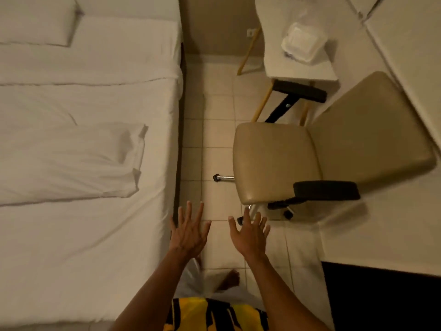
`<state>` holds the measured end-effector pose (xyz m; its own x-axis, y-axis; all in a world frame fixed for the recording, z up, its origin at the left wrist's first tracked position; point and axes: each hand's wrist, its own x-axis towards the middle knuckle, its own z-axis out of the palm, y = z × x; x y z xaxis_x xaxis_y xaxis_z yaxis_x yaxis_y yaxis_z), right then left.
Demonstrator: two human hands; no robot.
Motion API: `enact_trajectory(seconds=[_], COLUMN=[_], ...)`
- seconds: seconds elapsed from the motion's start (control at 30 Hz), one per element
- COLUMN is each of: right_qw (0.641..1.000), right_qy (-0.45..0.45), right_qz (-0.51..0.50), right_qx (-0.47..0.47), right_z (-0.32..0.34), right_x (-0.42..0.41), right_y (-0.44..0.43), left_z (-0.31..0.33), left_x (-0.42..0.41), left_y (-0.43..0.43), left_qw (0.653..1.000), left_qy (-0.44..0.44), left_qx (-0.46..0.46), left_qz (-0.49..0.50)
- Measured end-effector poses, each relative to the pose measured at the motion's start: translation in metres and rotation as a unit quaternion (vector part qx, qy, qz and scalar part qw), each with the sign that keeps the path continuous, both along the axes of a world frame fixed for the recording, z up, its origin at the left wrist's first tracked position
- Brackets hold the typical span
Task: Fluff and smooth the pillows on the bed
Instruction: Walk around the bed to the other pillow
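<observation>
Holding left hand (189,231) and right hand (249,235) wide open and empty over the tiled floor (216,130), just beside the white bed (83,247).

Lying flat on the bed: soft, light, wrinkled white pillow (71,161); probably best grabbing both short ends. Resting farther up: another white pillow (35,20).

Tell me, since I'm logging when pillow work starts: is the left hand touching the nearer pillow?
Apart. The head view shows the left hand open over the bed's edge and floor, with bare sheet between it and the nearer pillow.
</observation>
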<state>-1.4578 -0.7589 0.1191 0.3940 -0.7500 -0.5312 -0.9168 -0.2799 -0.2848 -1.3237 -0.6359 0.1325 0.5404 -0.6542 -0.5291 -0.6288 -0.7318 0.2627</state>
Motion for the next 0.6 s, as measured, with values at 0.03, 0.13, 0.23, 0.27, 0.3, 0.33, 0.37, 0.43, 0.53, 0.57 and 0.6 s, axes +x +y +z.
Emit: enact_trajectory(seconds=[0.03, 0.13, 0.23, 0.27, 0.3, 0.33, 0.37, 0.43, 0.53, 0.57, 0.6], right_qw=[1.0, 0.998, 0.995, 0.994, 0.993, 0.993, 0.993, 0.993, 0.99, 0.987, 0.985], right_qy=[-0.013, -0.017, -0.011, -0.007, -0.004, 0.001, 0.005, 0.008, -0.009, -0.009, -0.009], right_qz=[0.016, 0.066, 0.097, 0.108, 0.115, 0.12, 0.122, 0.119, 0.142, 0.158, 0.173], right_qx=[-0.007, -0.012, 0.0, 0.0, 0.001, 0.001, 0.0, -0.001, -0.011, -0.006, -0.002], right_z=[0.001, -0.002, -0.004, -0.006, -0.007, -0.007, -0.007, -0.008, -0.003, -0.002, 0.002], right_x=[0.016, 0.059, 0.099, 0.112, 0.124, 0.137, 0.152, 0.183, 0.237, 0.251, 0.265], right_y=[-0.007, -0.024, -0.037, -0.041, -0.045, -0.049, -0.055, -0.066, -0.076, -0.078, -0.08], left_z=[-0.002, -0.003, -0.009, -0.011, -0.013, -0.015, -0.015, -0.017, -0.015, -0.015, -0.014], left_x=[0.006, 0.03, 0.062, 0.076, 0.09, 0.105, 0.122, 0.156, 0.207, 0.218, 0.226], left_y=[-0.002, -0.009, -0.015, -0.017, -0.019, -0.021, -0.024, -0.027, -0.025, -0.021, -0.019], left_qw=[1.0, 0.998, 0.995, 0.994, 0.994, 0.993, 0.991, 0.989, 0.981, 0.977, 0.971], left_qy=[-0.002, -0.002, 0.004, 0.003, 0.003, 0.001, -0.002, -0.008, -0.024, -0.02, -0.015], left_qx=[0.006, 0.04, 0.05, 0.043, 0.034, 0.024, 0.013, 0.006, 0.008, 0.013, 0.005], left_qz=[0.019, 0.057, 0.09, 0.098, 0.108, 0.12, 0.132, 0.15, 0.194, 0.213, 0.237])
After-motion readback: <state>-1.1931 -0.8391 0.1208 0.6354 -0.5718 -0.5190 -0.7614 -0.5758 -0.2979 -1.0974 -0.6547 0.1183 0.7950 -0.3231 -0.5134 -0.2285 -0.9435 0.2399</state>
